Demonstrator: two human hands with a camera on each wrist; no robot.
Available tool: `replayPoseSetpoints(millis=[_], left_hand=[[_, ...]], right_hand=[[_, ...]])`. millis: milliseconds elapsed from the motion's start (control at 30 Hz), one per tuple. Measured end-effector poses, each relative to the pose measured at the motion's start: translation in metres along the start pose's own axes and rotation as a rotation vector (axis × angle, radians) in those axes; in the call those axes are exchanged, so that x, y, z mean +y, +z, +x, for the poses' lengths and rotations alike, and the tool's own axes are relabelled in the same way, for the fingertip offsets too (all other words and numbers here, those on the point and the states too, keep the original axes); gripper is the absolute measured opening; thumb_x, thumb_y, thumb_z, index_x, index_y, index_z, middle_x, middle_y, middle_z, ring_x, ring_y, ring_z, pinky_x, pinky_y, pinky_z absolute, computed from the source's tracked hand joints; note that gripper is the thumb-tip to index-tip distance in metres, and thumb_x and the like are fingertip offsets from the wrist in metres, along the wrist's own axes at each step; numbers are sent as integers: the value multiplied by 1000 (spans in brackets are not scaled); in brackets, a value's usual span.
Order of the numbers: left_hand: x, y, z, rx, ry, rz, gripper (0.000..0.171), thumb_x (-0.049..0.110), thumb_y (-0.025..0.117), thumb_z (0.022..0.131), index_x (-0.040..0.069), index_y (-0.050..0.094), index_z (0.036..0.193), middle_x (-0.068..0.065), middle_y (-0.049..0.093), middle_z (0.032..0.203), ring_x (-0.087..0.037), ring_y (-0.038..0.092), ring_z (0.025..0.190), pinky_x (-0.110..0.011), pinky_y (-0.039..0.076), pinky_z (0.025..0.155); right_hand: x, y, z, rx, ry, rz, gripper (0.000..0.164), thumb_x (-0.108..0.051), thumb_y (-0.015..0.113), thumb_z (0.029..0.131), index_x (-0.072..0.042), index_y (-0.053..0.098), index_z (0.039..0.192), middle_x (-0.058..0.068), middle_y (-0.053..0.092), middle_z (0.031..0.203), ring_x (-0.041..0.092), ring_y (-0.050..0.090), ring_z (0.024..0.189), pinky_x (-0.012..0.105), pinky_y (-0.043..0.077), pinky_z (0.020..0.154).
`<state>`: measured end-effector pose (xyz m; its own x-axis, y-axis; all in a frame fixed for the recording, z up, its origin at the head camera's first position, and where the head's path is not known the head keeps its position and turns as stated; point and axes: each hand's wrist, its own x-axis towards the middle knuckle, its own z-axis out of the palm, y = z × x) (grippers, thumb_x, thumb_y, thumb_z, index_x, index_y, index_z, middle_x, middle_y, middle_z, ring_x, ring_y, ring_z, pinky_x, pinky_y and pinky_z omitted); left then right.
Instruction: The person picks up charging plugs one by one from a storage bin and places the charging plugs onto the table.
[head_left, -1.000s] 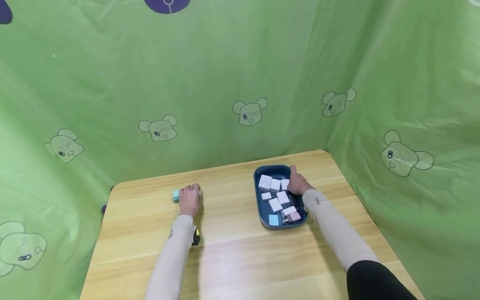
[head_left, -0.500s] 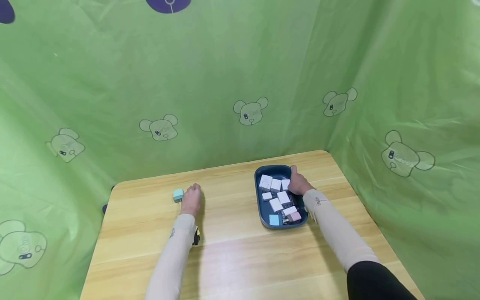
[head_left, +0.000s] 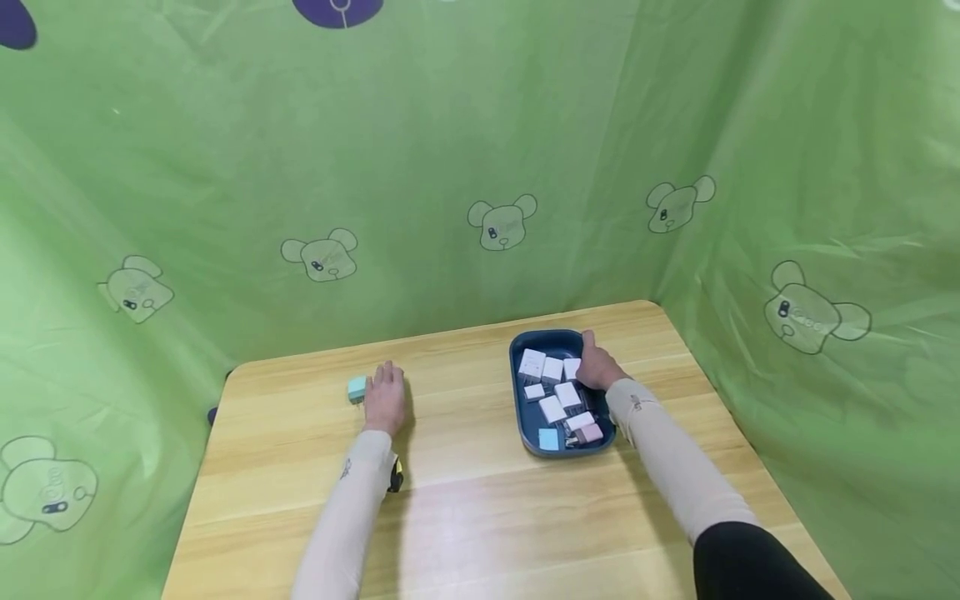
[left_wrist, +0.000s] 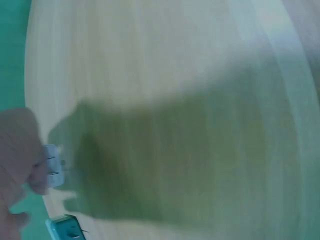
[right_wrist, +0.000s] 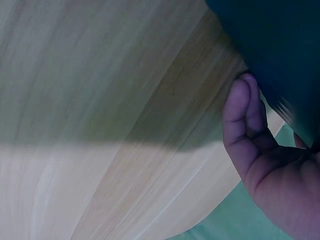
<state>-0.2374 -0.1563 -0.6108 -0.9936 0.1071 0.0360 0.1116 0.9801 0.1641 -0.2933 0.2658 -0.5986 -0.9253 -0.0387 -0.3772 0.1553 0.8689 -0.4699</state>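
My left hand [head_left: 386, 402] is over the back left of the table. In the left wrist view its fingers [left_wrist: 20, 145] hold a white charger plug [left_wrist: 54, 166] with ports and short prongs; the head view hides this plug. Just left of that hand, a light-blue charger plug [head_left: 357, 388] lies on the table. My right hand [head_left: 597, 367] grips the right side of a dark blue tub [head_left: 527, 433], thumb at the rim and fingers [right_wrist: 237, 115] against the outer wall. Several white charger plugs [head_left: 552, 409], a pink one [head_left: 592, 432] and a light-blue one [head_left: 548, 439] lie in the tub.
The wooden table [head_left: 465, 508] ends at a green curtain [head_left: 420, 167] printed with bear heads, which also hangs along both sides. Something small, black and yellow [head_left: 396, 475] shows beside the left cuff.
My left hand uncovers more of the light-blue plug than a second ago, having shifted slightly right, and its fingers look more spread. My right hand and the tub have stayed in place.
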Motion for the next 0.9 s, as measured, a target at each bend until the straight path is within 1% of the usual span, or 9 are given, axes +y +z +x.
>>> replayPoseSetpoints(millis=[67,200,300,400,467,600,767,900], left_hand=[[1,0,1,58,-2,15,61,-10,65,79,-2,48,137,-25,44,155,-41,44,144,-58,35,121],[11,-4,5,212,15,18,55,0,71,78,1,52,130,-22,55,144,-38,53,134,-55,41,116],[24,-12,11,324,45,5,50,1,69,79,2,56,126,-20,62,135,-37,59,125,-53,45,112],[42,-21,18,409,103,-24,45,0,67,79,2,59,123,-19,66,127,-35,62,117,-51,48,107],[56,-26,21,436,150,-41,42,1,66,80,3,60,122,-17,68,123,-34,63,114,-49,49,103],[82,-36,22,460,234,-52,36,3,64,82,5,62,118,-14,70,117,-31,64,111,-45,50,99],[110,-44,23,486,301,-44,33,6,65,82,7,64,115,-10,72,113,-29,65,109,-43,51,98],[128,-46,24,508,347,-62,31,6,64,83,8,64,114,-8,72,111,-27,65,107,-42,51,98]], right_hand=[[1,1,0,0,3,2,78,-4,51,95,0,0,154,40,60,119,41,66,97,52,55,87],[1,1,0,-5,14,-2,79,-4,50,95,-1,-1,154,39,60,119,40,66,97,52,55,87],[-1,0,-1,-9,22,2,80,-5,50,95,-2,-3,155,39,60,121,39,65,99,52,55,89],[-3,-1,-2,-6,17,7,81,-4,49,96,-1,-5,156,39,61,120,39,66,98,51,55,88],[-4,-1,-3,-4,15,9,81,-4,49,95,-1,-4,155,39,61,118,39,66,95,50,55,85],[-3,0,-4,-9,9,-3,79,-3,51,94,0,-1,154,38,62,116,37,66,92,48,55,81],[-4,0,-5,0,5,6,79,-3,51,95,-1,-1,154,38,61,117,38,66,94,49,55,83],[-3,-2,-4,2,6,5,79,-3,50,95,0,-1,154,38,61,117,39,66,95,50,55,84]])
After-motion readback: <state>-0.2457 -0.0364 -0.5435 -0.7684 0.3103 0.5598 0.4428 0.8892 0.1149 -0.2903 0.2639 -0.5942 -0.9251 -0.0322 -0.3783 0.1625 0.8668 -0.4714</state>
